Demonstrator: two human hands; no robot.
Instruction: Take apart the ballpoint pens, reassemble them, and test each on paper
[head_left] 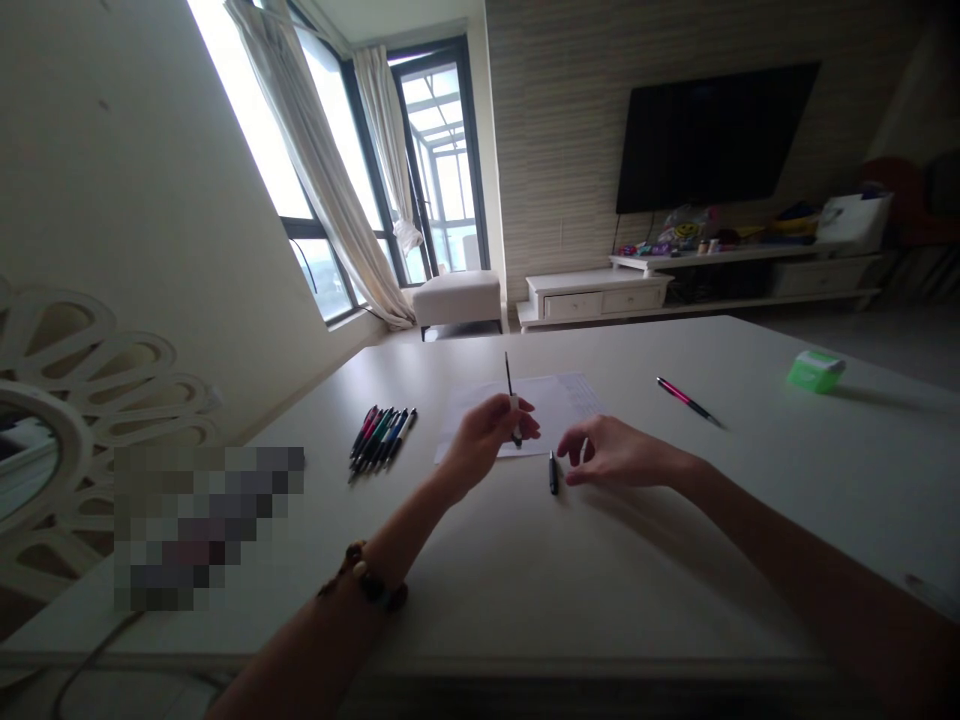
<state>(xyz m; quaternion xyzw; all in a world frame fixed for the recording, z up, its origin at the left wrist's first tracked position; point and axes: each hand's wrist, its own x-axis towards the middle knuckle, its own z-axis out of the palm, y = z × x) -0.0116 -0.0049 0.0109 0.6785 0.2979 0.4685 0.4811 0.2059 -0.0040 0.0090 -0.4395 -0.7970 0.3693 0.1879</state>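
left grip (484, 440) pinches a thin pen (511, 392) upright; the short black piece (553, 472) lies pointing away, just left of the right grip (611, 455), whose fingers are spread.

The near worktop (525, 600) is lying open; a row of pens (382, 437) is crowding the left, a black pen piece (553, 472) the middle, a pink pen (686, 400) and green box (816, 371) the far right.

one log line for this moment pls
left hand: holds thin pen piece upright | right hand: open, beside black pen part on table
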